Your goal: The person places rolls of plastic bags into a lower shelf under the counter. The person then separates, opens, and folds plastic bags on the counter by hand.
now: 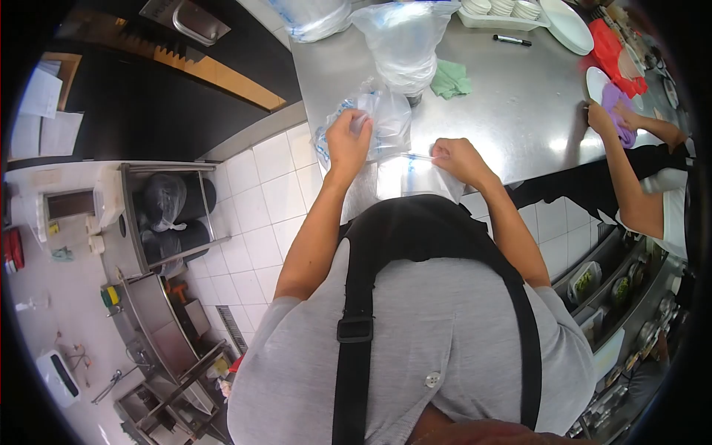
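Near the front edge of the steel table (534, 96), my left hand (348, 139) is closed on a crumpled clear plastic bag (389, 117) with blue print. My right hand (455, 159) pinches the edge of a flat clear plastic bag (415, 178), which hangs over the table edge in front of the black apron. The two hands are apart, with plastic between them. Just beyond them stands a large filled plastic bag (406, 48), and a green cloth (450, 79) lies to its right.
At the right, a co-worker's hands (602, 119) hold a purple cloth (619, 111) by a white plate (595, 83). A black marker (512, 40), a white tray of cups (504, 21) and stacked plates (567, 28) are at the back. Another plastic bag (311, 16) stands at the far left corner.
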Demonstrator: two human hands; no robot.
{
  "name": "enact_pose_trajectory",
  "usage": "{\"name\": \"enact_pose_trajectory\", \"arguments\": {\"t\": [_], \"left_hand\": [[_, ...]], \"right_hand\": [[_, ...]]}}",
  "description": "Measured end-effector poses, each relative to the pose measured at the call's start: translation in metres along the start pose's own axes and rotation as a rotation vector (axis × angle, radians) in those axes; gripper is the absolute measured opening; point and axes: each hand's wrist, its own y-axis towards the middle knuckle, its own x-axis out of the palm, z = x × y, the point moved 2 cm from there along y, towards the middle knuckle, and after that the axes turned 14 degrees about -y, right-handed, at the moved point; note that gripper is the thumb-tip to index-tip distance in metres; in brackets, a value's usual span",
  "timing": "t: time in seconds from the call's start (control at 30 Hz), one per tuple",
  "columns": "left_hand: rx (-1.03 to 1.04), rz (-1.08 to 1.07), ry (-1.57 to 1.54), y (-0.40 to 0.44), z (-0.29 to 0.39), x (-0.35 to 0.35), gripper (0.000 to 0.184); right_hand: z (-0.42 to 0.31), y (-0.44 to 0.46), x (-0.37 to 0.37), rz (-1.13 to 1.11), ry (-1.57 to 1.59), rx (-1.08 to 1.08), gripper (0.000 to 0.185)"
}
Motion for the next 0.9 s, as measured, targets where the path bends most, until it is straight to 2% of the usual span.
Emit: {"name": "enact_pose_trajectory", "arguments": {"t": [0.13,0.2,0.3,0.33,0.43,0.53,0.67,0.77,0.8,0.87,0.9], "left_hand": [[0.081,-0.113,0.155,0.004,-0.035,0.026,0.019],[0.066,-0.23,0.142,0.001,-0.048,0.044,0.02],[-0.004,-0.367,0.014,-0.007,-0.033,0.069,0.018],[-0.066,-0.431,0.048,-0.006,-0.025,0.072,0.02],[-0.427,-0.567,-0.397,-0.001,-0.03,0.074,0.028],[-0.5,-0.562,-0.297,0.009,-0.021,0.055,0.032],[-0.223,-0.241,-0.074,0.007,-0.02,0.037,0.029],[-0.248,-0.169,-0.178,0.003,0.019,0.032,0.028],[-0.248,-0.234,-0.315,0.002,0.036,0.039,0.027],[-0.238,-0.368,-0.583,0.004,0.069,0.056,0.025],[-0.243,-0.423,-0.542,0.006,0.079,0.058,0.024]], "right_hand": [[0.004,-0.036,-0.035,0.103,0.06,-0.135,0.013],[-0.008,-0.052,-0.063,0.106,0.062,-0.098,0.012],[-0.023,-0.059,-0.088,0.093,0.099,-0.036,0.015],[-0.024,-0.051,-0.09,0.086,0.101,-0.037,0.015],[-0.018,-0.011,-0.076,0.134,0.06,-0.05,0.019],[0.018,0.036,-0.024,0.256,-0.007,0.005,0.025],[0.028,0.033,-0.021,0.267,0.099,0.126,0.026],[0.022,0.02,-0.041,0.15,0.467,0.153,0.018],[0.012,0.015,-0.049,0.195,0.612,0.069,0.011],[-0.015,0.003,-0.073,0.237,0.7,-0.022,0.011],[-0.023,0.001,-0.081,0.266,0.745,-0.07,0.01]]}}
